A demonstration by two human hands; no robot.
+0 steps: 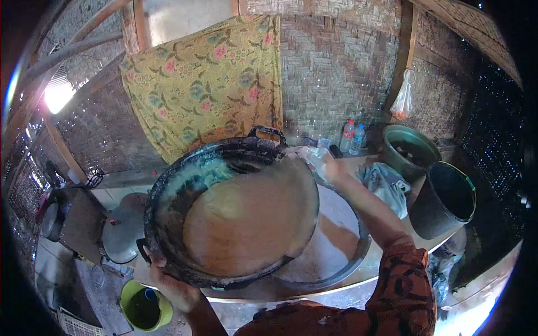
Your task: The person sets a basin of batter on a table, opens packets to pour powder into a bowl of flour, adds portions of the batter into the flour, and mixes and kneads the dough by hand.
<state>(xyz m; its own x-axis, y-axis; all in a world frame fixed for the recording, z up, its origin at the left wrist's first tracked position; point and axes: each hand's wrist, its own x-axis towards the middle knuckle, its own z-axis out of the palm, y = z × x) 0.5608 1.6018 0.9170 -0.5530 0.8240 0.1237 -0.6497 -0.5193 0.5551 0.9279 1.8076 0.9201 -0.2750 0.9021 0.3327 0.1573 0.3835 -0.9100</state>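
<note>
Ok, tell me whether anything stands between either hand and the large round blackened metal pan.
Crumpled whitish cloth or plastic lies between the right hand and the pan, at the rim's upper right; nothing visible blocks the left hand.

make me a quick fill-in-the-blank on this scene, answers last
The person's hand nearest the lime-green bucket is the ____ one.
Patterned cloth hangs against the woven ____.
One bottle has a blue cap, the other bottle a ____ one.
The black bucket stands to the ____ of the dark pan.

Missing words: left; wall; red; right
</note>
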